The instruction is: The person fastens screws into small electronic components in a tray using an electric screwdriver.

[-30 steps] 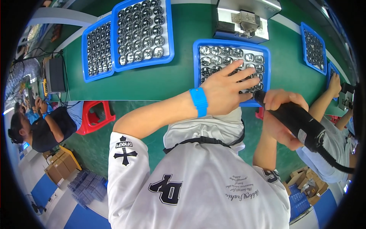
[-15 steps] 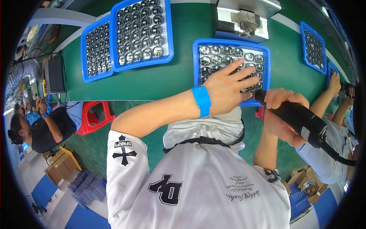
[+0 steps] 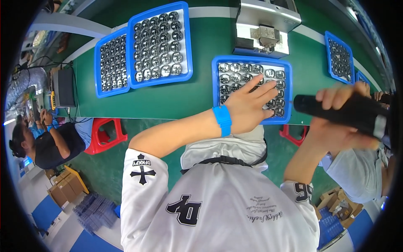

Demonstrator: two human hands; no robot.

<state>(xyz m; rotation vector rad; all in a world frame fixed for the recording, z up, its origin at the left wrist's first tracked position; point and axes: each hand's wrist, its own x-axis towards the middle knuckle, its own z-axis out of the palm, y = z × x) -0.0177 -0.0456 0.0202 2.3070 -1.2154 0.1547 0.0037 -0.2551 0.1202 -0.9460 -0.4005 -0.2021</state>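
Observation:
My left hand [image 3: 247,105], with a blue wrist strap [image 3: 222,121], lies spread over a blue tray [image 3: 215,80] of shiny round, lens-like parts [image 3: 236,77]. Its fingertips rest on or just above parts in the tray's right half; exact contact is unclear. To the right of the tray, my right hand [image 3: 336,128] is wrapped round a black electric screwdriver [image 3: 350,110]. The tool is blurred, held off the tray with its narrow end toward the left. My palm hides the tray's near-left part.
Behind the tray stands a metal fixture [image 3: 266,35]. Two more filled blue trays [image 3: 189,50] lie at the left of the green table [image 3: 205,38], another tray [image 3: 328,59] at the far right. A person [image 3: 63,140] sits left; another person [image 3: 357,172] is close on the right.
My right hand has swung the screwdriver rightward, off the tray's near-right corner. My left hand stays spread on the tray. The whole view has shifted slightly.

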